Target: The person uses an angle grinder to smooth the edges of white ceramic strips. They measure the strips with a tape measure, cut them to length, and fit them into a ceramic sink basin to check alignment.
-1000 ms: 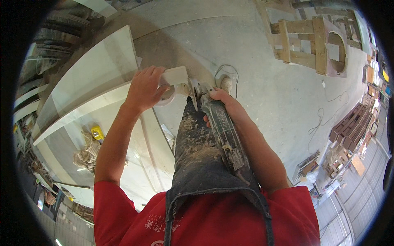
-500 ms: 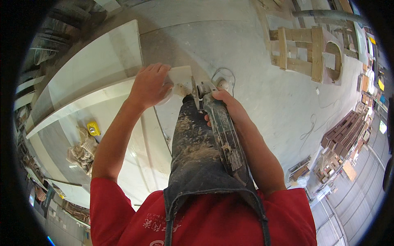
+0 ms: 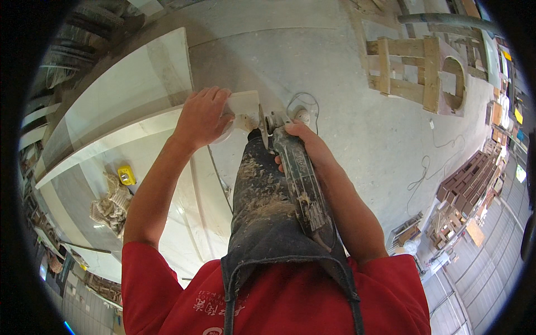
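My left hand (image 3: 204, 116) is closed over a long, narrow white strip (image 3: 139, 127) near its right end, fingers on the far side and thumb toward me. In my right hand (image 3: 308, 144) is a dusty dark angle grinder (image 3: 302, 184), its body slanting back toward my apron. The grinder's disc (image 3: 263, 120) stands edge-on right at the end of the strip. Whether the disc touches the strip, I cannot tell. Most of my right fingers are hidden beneath the tool.
Under the strip lie large pale slabs (image 3: 128, 81), with a yellow tape measure (image 3: 127, 175) and a crumpled cloth (image 3: 113, 204) on the left. A wooden frame (image 3: 404, 70) stands far right. A cable (image 3: 427, 163) trails over the floor; brown stacked pieces (image 3: 470, 184) sit beyond.
The grinder and my right hand have shifted very slightly left and toward me. My left hand keeps its grip on the strip in nearly the same place.
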`<state>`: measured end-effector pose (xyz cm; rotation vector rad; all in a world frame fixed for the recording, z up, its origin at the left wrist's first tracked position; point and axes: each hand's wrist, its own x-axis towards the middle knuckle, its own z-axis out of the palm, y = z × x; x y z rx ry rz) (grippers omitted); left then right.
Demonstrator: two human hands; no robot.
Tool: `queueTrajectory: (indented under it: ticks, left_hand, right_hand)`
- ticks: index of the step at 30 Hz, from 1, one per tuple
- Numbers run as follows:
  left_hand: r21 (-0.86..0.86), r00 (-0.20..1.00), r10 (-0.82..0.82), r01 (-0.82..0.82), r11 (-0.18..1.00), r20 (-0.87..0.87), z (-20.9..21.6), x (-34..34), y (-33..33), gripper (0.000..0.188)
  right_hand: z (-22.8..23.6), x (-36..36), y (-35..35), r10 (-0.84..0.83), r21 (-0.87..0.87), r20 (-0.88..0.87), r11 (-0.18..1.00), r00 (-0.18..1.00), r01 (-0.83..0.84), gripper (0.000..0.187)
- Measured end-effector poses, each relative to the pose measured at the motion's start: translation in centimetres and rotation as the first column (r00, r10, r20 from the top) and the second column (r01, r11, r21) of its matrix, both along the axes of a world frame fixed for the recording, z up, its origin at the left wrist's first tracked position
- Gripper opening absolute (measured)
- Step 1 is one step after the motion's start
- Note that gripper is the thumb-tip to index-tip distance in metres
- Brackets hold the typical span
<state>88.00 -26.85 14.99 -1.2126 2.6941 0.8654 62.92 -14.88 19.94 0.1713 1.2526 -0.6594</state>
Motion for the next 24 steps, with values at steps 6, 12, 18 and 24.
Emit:
queueTrajectory:
  ticks: [6, 12, 18, 24]
  left_hand:
    - [-0.027, 1.0, 0.006, -0.006, 1.0, 0.003, -0.2, 0.1, 0.2, 0.056]
    - [-0.011, 1.0, 0.014, -0.014, 1.0, -0.017, 0.1, -0.1, 0.1, 0.055]
    - [0.004, 1.0, 0.012, -0.012, 1.0, -0.008, 0.1, 0.0, 0.1, 0.056]
    - [0.029, 1.0, 0.015, -0.015, 0.999, -0.003, 0.4, -0.2, -0.1, 0.056]
  right_hand:
    - [0.0, 0.2, -0.3, 0.013, -0.005, -0.017, 1.0, 1.0, -0.013, 0.062]
    - [0.4, 0.0, -0.9, 0.016, -0.012, -0.025, 1.0, 1.0, -0.016, 0.057]
    - [0.9, 0.1, -1.5, 0.026, -0.028, -0.04, 0.999, 0.999, -0.027, 0.057]
    - [1.1, -0.1, -2.1, 0.042, -0.036, -0.028, 0.998, 0.999, -0.043, 0.056]
